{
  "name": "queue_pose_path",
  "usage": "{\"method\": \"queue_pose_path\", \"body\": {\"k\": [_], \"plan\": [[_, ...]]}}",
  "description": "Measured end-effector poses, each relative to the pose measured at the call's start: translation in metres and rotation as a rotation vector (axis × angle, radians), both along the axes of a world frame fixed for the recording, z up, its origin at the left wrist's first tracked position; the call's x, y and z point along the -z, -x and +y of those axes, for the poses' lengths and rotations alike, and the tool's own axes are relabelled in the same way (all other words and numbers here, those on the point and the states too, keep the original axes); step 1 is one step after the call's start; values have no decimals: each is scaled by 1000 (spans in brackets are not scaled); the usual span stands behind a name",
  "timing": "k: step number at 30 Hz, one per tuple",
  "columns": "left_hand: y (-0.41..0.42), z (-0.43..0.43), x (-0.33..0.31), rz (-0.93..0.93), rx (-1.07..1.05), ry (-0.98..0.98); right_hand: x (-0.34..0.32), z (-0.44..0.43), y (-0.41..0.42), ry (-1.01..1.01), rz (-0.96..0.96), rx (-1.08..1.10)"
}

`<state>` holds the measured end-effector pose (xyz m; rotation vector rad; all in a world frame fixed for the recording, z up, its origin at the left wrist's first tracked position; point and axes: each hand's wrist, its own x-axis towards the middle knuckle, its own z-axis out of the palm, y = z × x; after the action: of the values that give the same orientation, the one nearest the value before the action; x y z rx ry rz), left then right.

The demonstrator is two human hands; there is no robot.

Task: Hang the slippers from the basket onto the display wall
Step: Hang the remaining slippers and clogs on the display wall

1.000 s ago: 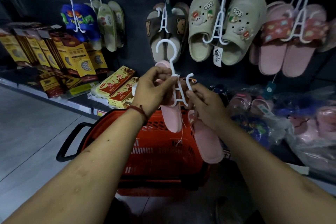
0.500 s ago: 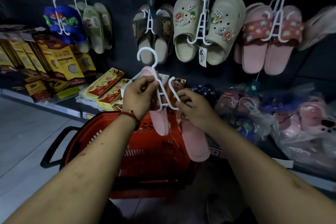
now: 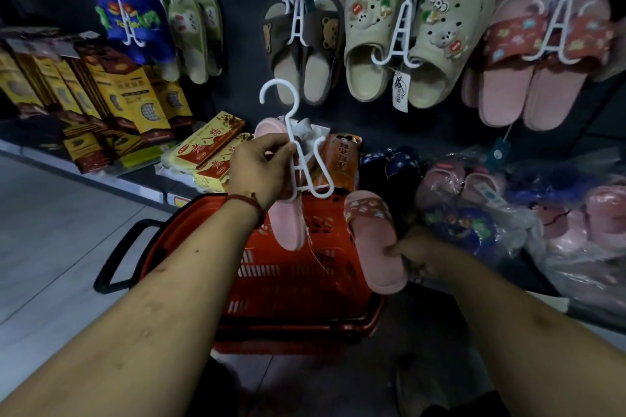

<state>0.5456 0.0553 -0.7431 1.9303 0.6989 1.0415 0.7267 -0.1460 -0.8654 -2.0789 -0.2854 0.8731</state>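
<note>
The right hand is gripping one slipper, now lowered away from the hanger that the left hand is pinching; it is probably needing rehooking.

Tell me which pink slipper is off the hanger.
The slipper in the right hand; the other slipper hangs on the white hanger the left hand holds.

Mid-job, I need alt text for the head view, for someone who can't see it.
The left hand grips a white plastic hanger with one pink slipper on it, while the right hand holds a second pink slipper with a patterned strap apart from it, above a red plastic basket. Behind, slipper pairs hang on a dark display wall.
</note>
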Motion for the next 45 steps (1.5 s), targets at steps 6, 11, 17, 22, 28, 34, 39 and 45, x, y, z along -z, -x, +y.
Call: {"method": "queue_pose_path", "body": {"k": [6, 11, 17, 22, 28, 34, 39, 45], "plan": [[1, 7, 2, 43, -33, 21, -19, 12, 10, -141, -26, 96], [2, 4, 1, 105, -46, -20, -67, 21, 28, -467, -96, 165], [6, 6, 2, 128, -30, 36, -94, 32, 38, -586, -181, 56], [12, 6, -2, 144, 1, 52, -98, 37, 41, -655, -205, 73], [19, 4, -7, 159, 49, 89, -97, 43, 40, -680, -229, 64], [22, 2, -11, 150, 106, 95, -99, 46, 42, -687, -243, -39], [24, 11, -13, 31, 8, 146, -93, 45, 47, -604, -283, -124], [28, 22, -17, -49, -44, 187, -88, 43, 49, -552, -267, -179]]}}
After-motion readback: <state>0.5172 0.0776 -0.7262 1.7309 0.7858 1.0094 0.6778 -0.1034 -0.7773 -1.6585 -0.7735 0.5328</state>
